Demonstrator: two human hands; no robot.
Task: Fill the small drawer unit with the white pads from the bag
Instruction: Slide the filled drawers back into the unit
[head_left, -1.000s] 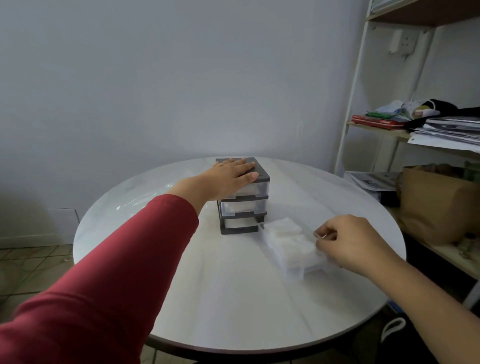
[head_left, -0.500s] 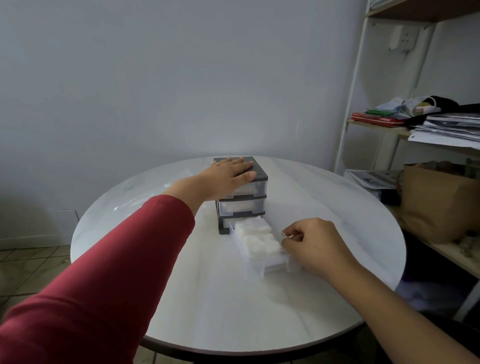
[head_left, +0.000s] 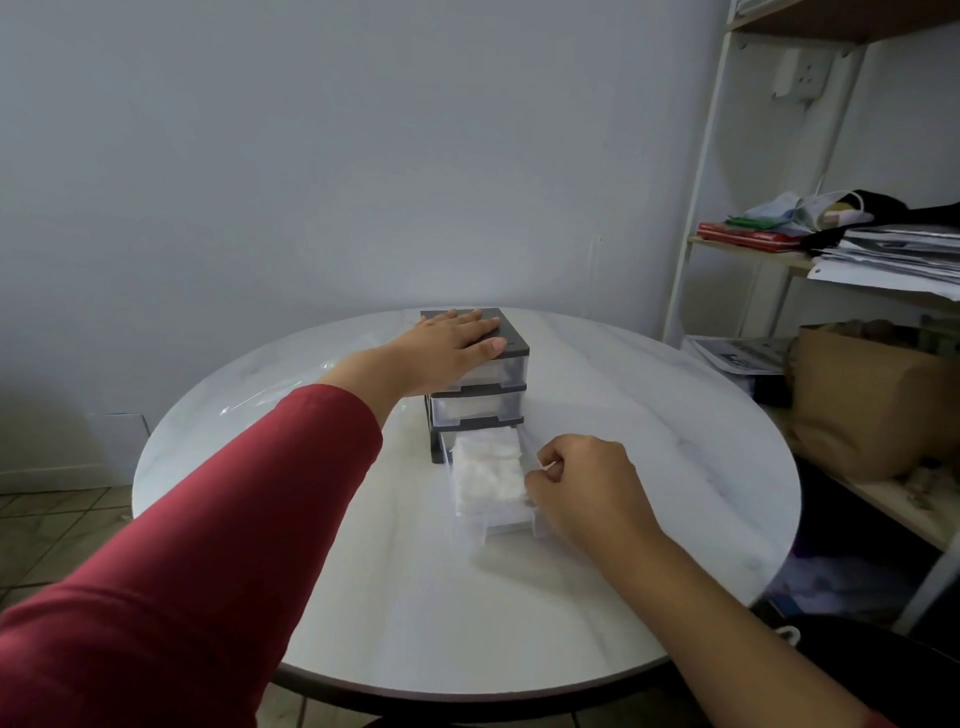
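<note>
- One wide-angle camera rides on the person's head, looking forward and down across the round bench (head_left: 337, 613) toward the plain wall (head_left: 363, 156).
- It stands close: left hand (head_left: 452, 348) and right hand (head_left: 582, 488) enter from the bottom corners, with the drawer unit (head_left: 478, 395) and its drawer (head_left: 488, 483) mid-frame.
- A shelf (head_left: 748, 247) bends along the right edge.

Table (head_left: 363, 597): unit (head_left: 511, 343) stands on it, toward the far edge. Left hand (head_left: 447, 348) lies flat on the unit's top. Lowest drawer (head_left: 511, 527) juts out of the unit toward the near side, with pads (head_left: 488, 467) in it. Right hand (head_left: 582, 488) grips the drawer's right front corner. Shelf (head_left: 696, 208) stands right of the table, with papers (head_left: 904, 254) on the upper board and a sack (head_left: 872, 400) on the lower.
</note>
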